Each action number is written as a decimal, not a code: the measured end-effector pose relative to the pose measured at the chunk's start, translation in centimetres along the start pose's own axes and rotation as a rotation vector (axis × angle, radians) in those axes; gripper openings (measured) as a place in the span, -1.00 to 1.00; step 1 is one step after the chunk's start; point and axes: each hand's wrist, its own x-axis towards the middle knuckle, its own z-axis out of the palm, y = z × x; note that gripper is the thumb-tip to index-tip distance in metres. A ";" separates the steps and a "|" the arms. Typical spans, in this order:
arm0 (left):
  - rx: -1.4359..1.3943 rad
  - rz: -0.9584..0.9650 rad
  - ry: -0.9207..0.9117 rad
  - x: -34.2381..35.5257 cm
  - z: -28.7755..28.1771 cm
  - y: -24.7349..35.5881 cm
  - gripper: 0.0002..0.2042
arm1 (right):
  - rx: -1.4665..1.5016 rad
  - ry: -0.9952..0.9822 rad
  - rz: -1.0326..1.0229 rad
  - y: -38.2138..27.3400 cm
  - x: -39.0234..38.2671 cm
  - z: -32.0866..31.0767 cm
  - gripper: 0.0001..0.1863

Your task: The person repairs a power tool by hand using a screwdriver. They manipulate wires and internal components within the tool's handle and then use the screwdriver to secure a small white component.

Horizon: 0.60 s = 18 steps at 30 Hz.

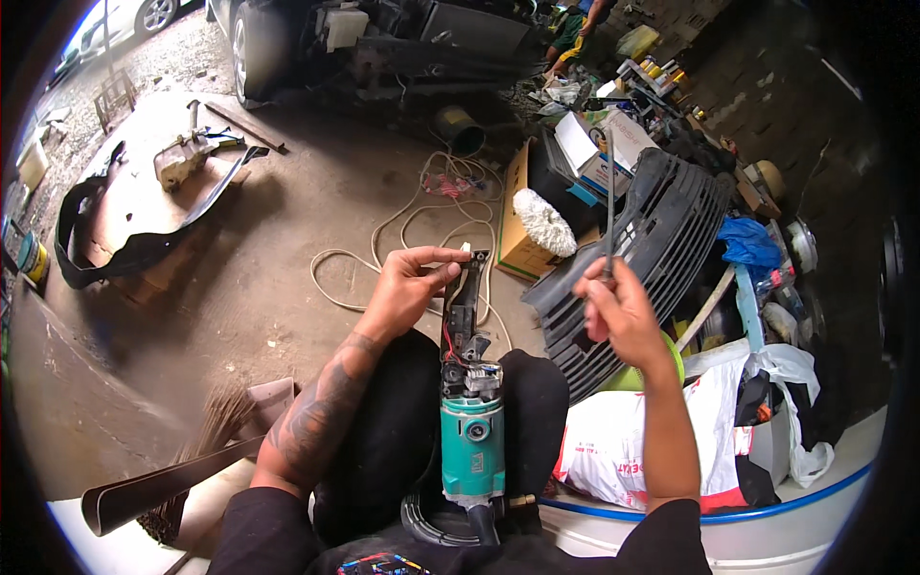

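Note:
A teal angle grinder-type power tool [472, 446] stands upright between my thighs. Its black handle [462, 311] points away from me with the cover off, baring red and dark wires [448, 342] inside. My left hand [412, 287] pinches the handle's far end, where a small pale piece shows by the fingertips. Over to the right, my right hand [618, 311] is closed round a screwdriver [610, 196], its long shaft pointing up and away; the fingers hide most of its grip. The screwdriver is apart from the tool.
Pale cord [379, 251] loops across the floor. A white wool pad [544, 222] leans by a cardboard box [517, 196]. To the right lie a black grille [661, 225] and a white sack [613, 436]. Dark trim [72, 230] lies left; a person [580, 38] is far off.

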 end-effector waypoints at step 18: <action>0.029 0.232 0.219 -4.0 0.5 1.9 -0.87 | -1.542 -0.039 -1.010 -21.2 -5.4 3.9 -0.69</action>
